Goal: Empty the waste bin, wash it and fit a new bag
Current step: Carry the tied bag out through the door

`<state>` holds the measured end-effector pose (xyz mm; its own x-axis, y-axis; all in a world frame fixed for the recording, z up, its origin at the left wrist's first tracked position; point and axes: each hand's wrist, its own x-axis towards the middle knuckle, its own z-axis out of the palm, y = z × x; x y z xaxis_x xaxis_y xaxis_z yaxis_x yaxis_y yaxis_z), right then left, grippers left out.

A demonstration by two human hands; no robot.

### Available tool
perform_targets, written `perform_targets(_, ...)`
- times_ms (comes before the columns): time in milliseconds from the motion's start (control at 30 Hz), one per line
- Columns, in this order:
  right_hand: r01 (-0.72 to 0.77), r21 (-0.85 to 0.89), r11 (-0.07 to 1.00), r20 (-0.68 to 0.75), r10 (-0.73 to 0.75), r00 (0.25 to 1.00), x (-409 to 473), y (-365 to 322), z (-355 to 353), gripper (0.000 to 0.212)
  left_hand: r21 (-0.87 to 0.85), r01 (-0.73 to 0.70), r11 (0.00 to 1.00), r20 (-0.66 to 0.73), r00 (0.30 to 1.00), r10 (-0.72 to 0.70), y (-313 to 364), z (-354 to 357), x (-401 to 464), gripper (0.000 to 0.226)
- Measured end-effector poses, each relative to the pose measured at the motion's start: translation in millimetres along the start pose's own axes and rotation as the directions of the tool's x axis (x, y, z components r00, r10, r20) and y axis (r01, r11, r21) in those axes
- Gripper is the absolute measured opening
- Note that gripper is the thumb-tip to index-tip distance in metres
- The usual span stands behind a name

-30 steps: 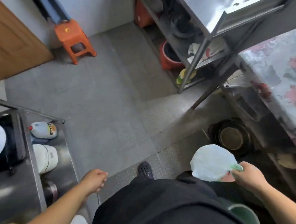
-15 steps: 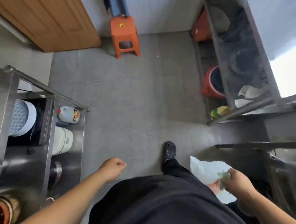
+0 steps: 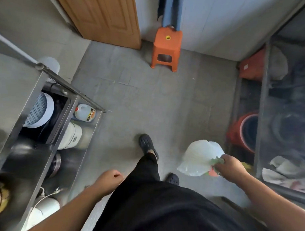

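A full, pale translucent rubbish bag (image 3: 198, 157) hangs above the grey floor at lower right. My right hand (image 3: 230, 165) grips its gathered green neck, and something orange-red shows through the plastic under the hand. My left hand (image 3: 109, 181) swings free at lower left, its fingers curled into a loose fist with nothing in it. The waste bin is out of view.
A steel rack (image 3: 45, 129) with jugs and pots lines the left. Another steel shelf unit (image 3: 262, 115) with a red bucket (image 3: 242, 129) lines the right. An orange stool (image 3: 166, 47) stands ahead by the wall, next to a wooden door (image 3: 108, 18). Grey floor runs between the racks.
I have turned left and stepped forward between the racks, so the door and stool have shifted toward centre. The bag stays in my right hand and has swung forward.
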<state>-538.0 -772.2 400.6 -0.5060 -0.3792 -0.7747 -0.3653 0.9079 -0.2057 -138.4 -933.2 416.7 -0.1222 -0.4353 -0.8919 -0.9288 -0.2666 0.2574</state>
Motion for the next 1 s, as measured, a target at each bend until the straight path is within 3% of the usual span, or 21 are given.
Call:
perform_targets(167, 0.000, 0.019, 1.000, -0.067, 0.001, 0.998, 45.2, -79.7, -39.7, 0.009, -0.007, 0.023, 1.000, 0.031, 0.999, -0.022, 12.3, -67.3, 39.9, 0.018)
perform_targets(300, -0.001, -0.071, 0.997, -0.121, -0.007, 0.993, 67.6, -136.9, -72.0, 0.012, -0.032, 0.002, 0.999, -0.001, 1.000, -0.002, 40.6, -146.0, 77.2, 0.018)
perform_targets(533, -0.018, -0.226, 0.974, -0.150, -0.017, 0.989, 118.3, -219.2, -114.7, 0.009, -0.308, -0.079, 0.948, -0.199, 0.980, 0.017, 105.9, -278.8, 144.3, 0.013)
perform_targets(667, -0.041, -0.254, 0.966, -0.149, 0.003, 0.989, 156.5, -271.6, -139.9, 0.010, -0.397, -0.075, 0.915, -0.190, 0.982, -0.002, 134.4, -316.4, 172.1, 0.014)
perform_targets(867, 0.020, -0.245, 0.969, -0.088, -0.043, 0.995, 229.3, -382.6, -177.2, 0.007, -0.369, 0.068, 0.927, -0.110, 0.987, -0.117, 159.7, -344.7, 204.7, 0.020)
perform_targets(1000, 0.100, -0.432, 0.896, 0.048, -0.088, 0.995, 281.6, -453.8, -199.8, 0.015, -0.449, 0.125, 0.885, -0.096, 0.978, -0.186, 179.9, -380.7, 214.6, 0.017)
